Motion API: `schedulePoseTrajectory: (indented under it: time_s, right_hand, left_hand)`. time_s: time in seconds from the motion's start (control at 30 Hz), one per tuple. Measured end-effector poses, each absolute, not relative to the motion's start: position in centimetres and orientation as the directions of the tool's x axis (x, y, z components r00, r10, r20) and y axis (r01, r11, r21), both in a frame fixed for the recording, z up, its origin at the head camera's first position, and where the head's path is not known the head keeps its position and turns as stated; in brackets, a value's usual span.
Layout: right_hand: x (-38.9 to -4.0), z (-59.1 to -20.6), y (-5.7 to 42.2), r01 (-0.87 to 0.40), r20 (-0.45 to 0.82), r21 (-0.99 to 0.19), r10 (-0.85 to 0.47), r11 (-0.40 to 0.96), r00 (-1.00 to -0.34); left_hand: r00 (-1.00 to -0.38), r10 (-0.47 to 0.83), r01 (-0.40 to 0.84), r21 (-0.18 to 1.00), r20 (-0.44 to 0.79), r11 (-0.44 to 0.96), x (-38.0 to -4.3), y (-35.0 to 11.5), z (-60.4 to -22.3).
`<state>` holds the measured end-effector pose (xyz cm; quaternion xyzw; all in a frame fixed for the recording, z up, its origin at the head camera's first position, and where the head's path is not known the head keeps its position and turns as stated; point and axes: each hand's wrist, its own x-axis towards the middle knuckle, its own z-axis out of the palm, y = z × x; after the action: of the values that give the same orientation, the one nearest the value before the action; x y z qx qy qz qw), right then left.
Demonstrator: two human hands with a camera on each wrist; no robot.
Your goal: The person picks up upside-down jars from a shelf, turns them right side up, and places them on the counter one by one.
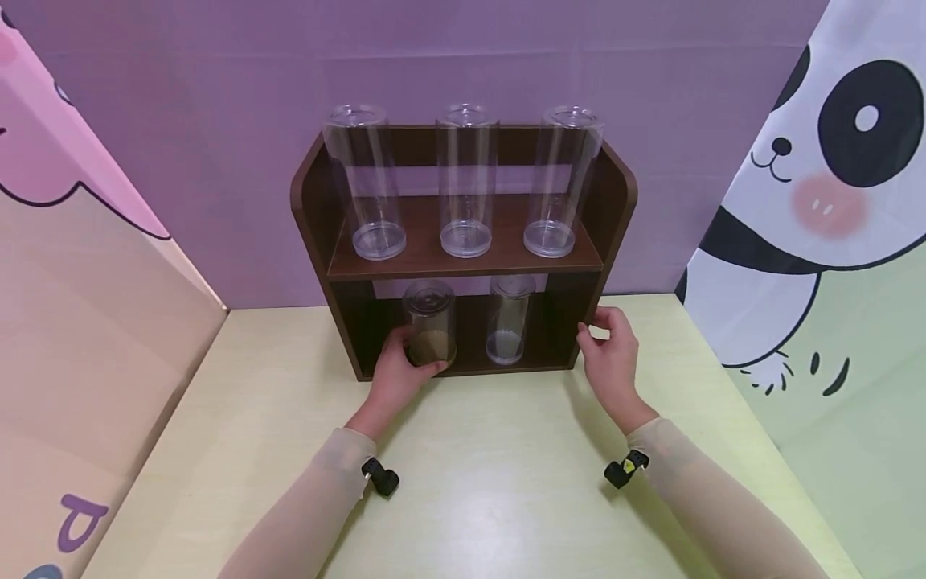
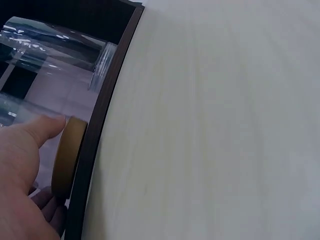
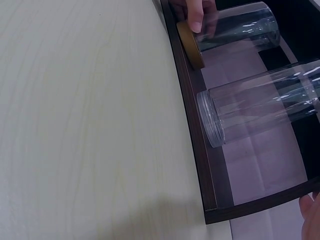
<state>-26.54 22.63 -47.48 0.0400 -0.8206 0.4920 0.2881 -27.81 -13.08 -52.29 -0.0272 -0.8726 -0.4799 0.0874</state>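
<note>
On the lower shelf, my left hand [image 1: 401, 376] grips a clear jar [image 1: 430, 310] low down, thumb across the front. The jar stands upside down, its golden-brown lid [image 2: 69, 157] at the shelf's front edge in the left wrist view. Beside it on the right stands a clear cylinder [image 1: 510, 310] with a clear ridged bottom [image 3: 210, 119]. My right hand [image 1: 611, 358] holds the right side panel of the dark brown two-tier rack [image 1: 463, 269], its thumb at the front edge. In the right wrist view, only some of its fingers [image 3: 311, 220] show, outside the panel.
Three tall clear cylinders, left [image 1: 379, 240], middle [image 1: 466, 239] and right [image 1: 550, 238], stand on the upper shelf. The rack is on a pale wooden table [image 1: 477, 466] against a purple backdrop [image 1: 217, 161]. A panda-printed panel [image 1: 817, 201] borders the right side.
</note>
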Motion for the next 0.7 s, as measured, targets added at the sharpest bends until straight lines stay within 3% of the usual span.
schedulePoseTrajectory:
  time_s: [0.7]
  right_hand:
    - [-26.3,-47.2,22.7,-0.331,0.499,-0.787,0.222,0.521,-0.837]
  left_hand:
    - [-0.952,0.284,0.240,0.850,0.113,0.468,-23.2,-14.4,-47.7]
